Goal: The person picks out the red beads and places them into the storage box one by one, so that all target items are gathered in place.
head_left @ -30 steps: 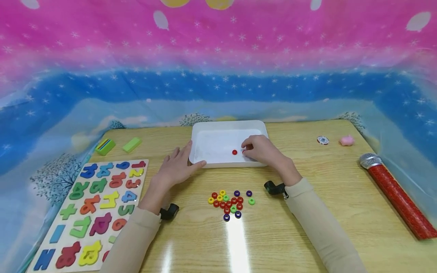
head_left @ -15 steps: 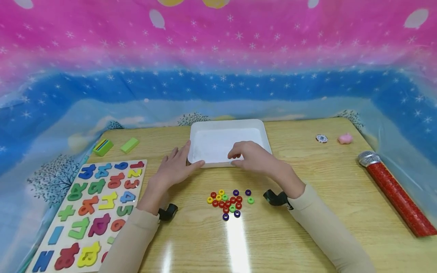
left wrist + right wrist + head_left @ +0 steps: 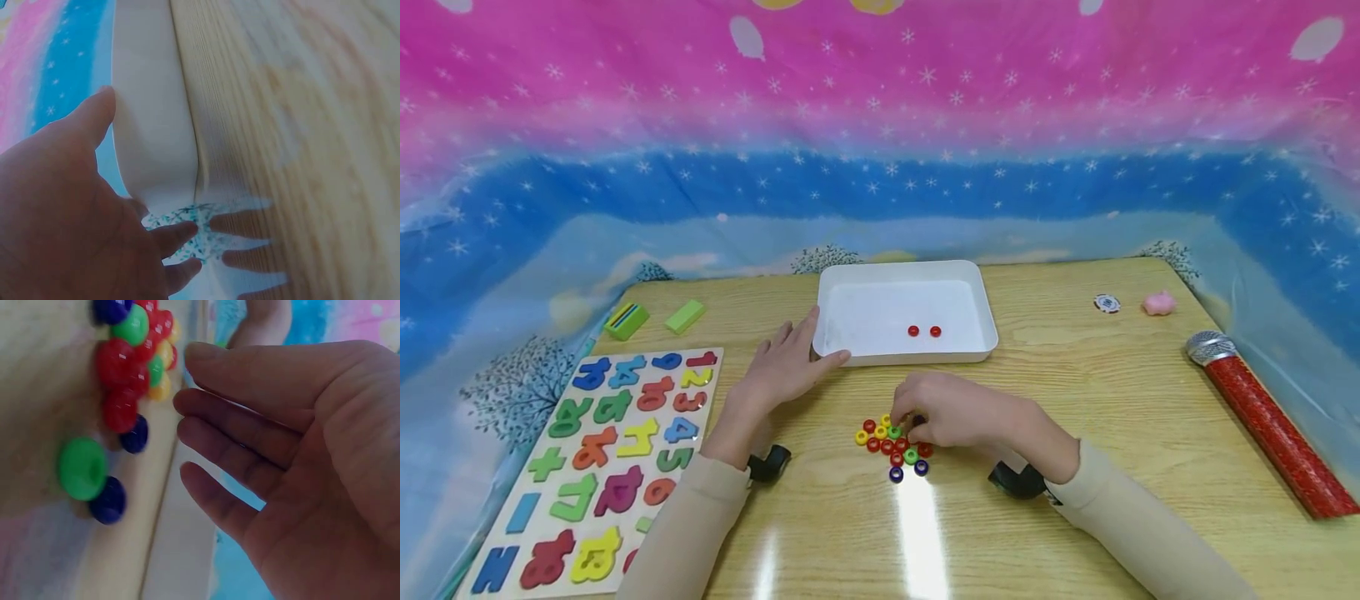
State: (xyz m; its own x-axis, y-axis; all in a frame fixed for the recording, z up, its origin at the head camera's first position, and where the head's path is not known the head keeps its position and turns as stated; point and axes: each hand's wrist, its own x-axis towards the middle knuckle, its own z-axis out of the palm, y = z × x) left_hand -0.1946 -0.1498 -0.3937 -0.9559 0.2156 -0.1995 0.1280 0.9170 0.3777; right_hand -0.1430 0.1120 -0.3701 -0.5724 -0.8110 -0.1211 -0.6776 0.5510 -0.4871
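My left hand [image 3: 782, 371] rests with spread fingers against the left end of a shallow white tray [image 3: 868, 308]; its thumb lies at the near rim. Two red ring beads [image 3: 924, 332] are in the tray's near right part. Nearer to me lies a cluster of small ring beads, red [image 3: 887, 447], yellow [image 3: 861, 437], green [image 3: 911, 456] and dark blue [image 3: 897, 474]. Over its right side hovers my right hand [image 3: 958, 408], hiding some of them. In the right wrist view, its loosely bent fingers hold nothing and stand apart from the beads, including a green bead [image 3: 82, 469].
A number puzzle board [image 3: 568, 458] lies at left, with two green blocks [image 3: 627, 322] behind it. To the right are a poker chip [image 3: 1107, 303], a small pink pig [image 3: 1159, 303] and a red toy microphone [image 3: 1270, 429]. A patterned curtain [image 3: 880, 192] surrounds the table.
My right hand has set a second red bead in the tray beside the first, then come back toward me over the bead cluster. The left hand stays at the tray.
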